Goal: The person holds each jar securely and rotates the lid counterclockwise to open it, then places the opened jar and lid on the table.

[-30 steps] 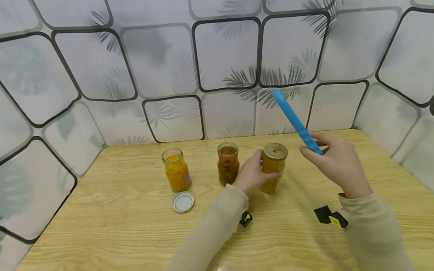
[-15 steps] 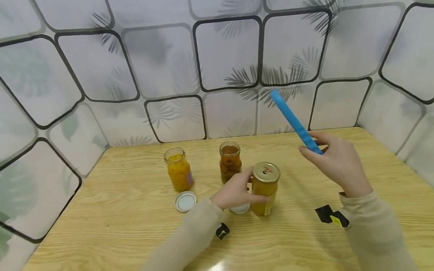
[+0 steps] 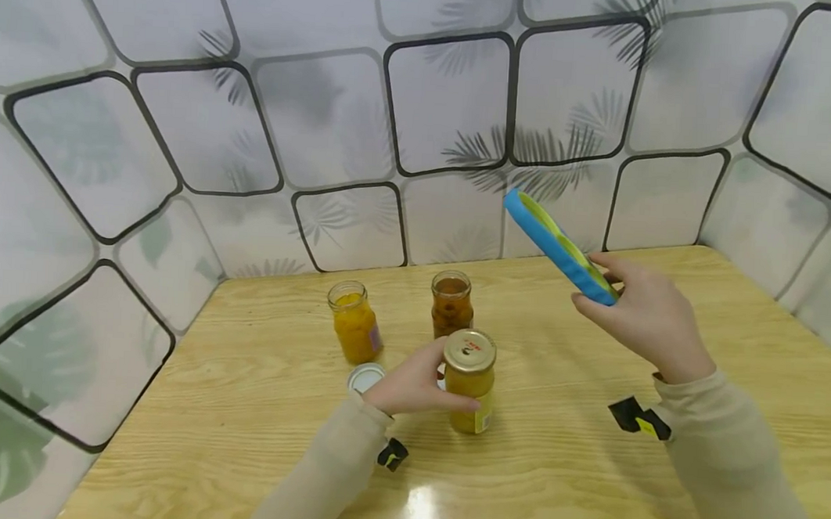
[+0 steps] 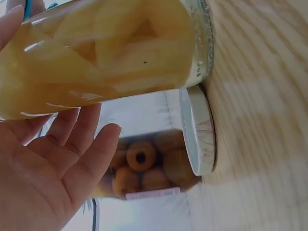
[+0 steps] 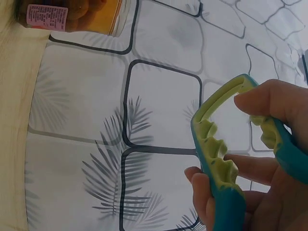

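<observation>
My left hand [image 3: 419, 381] grips a glass jar [image 3: 469, 381] of yellow fruit pieces, its gold lid on top. In the left wrist view the base of this jar [image 4: 120, 53] is at or very near the tabletop, beside a loose lid [image 4: 203, 134]. Raised over the table on the right, my right hand [image 3: 648, 315] holds a blue and green jar opener [image 3: 560, 251]. Wavy green teeth line the opener [image 5: 216, 149] in the right wrist view. Just behind the gripped jar stands a lidless jar [image 3: 451, 312] of brown round fruit.
To the left stands another lidless jar [image 3: 355, 327], with orange-yellow fruit. A loose lid [image 3: 365, 377] lies in front of it, partly covered by my left forearm. The wooden table [image 3: 237, 438] meets a patterned wall [image 3: 452, 105] at the back.
My left hand has brought the gold-lidded jar leftward and nearer to me. In my right hand the jar opener has turned, so its green inner side now shows.
</observation>
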Demonstrator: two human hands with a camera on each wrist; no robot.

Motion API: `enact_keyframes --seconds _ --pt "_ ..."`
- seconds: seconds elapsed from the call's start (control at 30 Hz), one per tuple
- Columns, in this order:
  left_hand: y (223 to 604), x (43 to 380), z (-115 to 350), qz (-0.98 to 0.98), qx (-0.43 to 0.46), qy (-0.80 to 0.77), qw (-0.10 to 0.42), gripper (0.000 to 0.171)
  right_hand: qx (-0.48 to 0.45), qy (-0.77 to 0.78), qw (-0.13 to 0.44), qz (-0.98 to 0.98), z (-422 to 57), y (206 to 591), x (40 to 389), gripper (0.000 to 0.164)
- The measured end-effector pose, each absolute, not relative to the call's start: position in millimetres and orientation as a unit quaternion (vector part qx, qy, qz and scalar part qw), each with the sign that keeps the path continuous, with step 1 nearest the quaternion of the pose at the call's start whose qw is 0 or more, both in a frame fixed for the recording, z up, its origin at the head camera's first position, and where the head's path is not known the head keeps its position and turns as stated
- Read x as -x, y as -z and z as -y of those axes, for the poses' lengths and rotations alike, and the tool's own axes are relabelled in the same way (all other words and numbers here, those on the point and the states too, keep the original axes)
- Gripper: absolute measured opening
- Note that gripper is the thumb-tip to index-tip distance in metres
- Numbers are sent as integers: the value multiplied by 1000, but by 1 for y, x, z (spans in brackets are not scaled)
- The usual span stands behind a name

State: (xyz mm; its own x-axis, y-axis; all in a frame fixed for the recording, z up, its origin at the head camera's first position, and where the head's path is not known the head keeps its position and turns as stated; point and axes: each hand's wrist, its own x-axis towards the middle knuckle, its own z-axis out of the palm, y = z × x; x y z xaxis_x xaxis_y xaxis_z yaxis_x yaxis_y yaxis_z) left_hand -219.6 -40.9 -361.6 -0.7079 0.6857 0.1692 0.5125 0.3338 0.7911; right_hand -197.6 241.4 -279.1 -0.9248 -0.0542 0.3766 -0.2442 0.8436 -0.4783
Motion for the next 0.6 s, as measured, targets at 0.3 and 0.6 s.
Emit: enact_keyframes --seconds 0.3,0.6 --pt "363 220 46 -801 -368 -463 94 61 -99 -235 166 952 -233 282 194 63" --pt "358 215 48 -813 -317 -487 31 59 -167 -228 187 941 -216 281 187 63"
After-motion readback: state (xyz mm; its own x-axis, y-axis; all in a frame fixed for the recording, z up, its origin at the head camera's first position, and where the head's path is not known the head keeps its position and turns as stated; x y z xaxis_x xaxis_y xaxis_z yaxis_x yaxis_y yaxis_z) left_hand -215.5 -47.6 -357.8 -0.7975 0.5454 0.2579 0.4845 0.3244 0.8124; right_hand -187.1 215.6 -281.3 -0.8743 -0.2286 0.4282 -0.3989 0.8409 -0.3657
